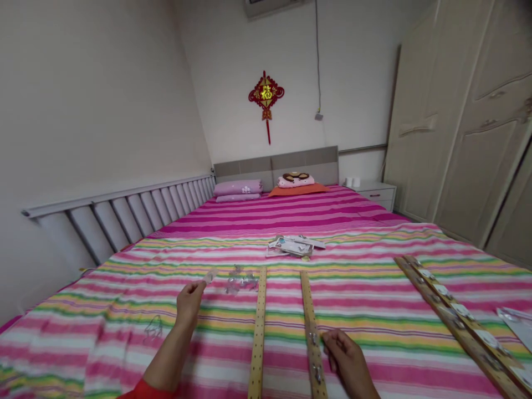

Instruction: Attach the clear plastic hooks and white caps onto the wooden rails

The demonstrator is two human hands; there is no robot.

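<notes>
My left hand (190,299) is closed, pinching a small clear plastic packet (210,275) between thumb and fingers. Just right of it lies a loose pile of small shiny pieces (241,281) on the striped sheet. One wooden strip with holes (258,327) lies lengthwise in front of me. To its right is a second wooden strip (308,302), with metal fittings (314,354) on its near part. My right hand (346,357) rests beside these fittings, its fingers curled at the strip's right edge; whatever they may hold is hidden.
More wooden strips (453,318) bearing metal and white pieces lie at the right, near a clear plastic bag (517,324). Flat packets (293,245) are heaped mid-bed. A thin wire-like tangle (153,327) sits left. Metal railing (137,213) borders the left side.
</notes>
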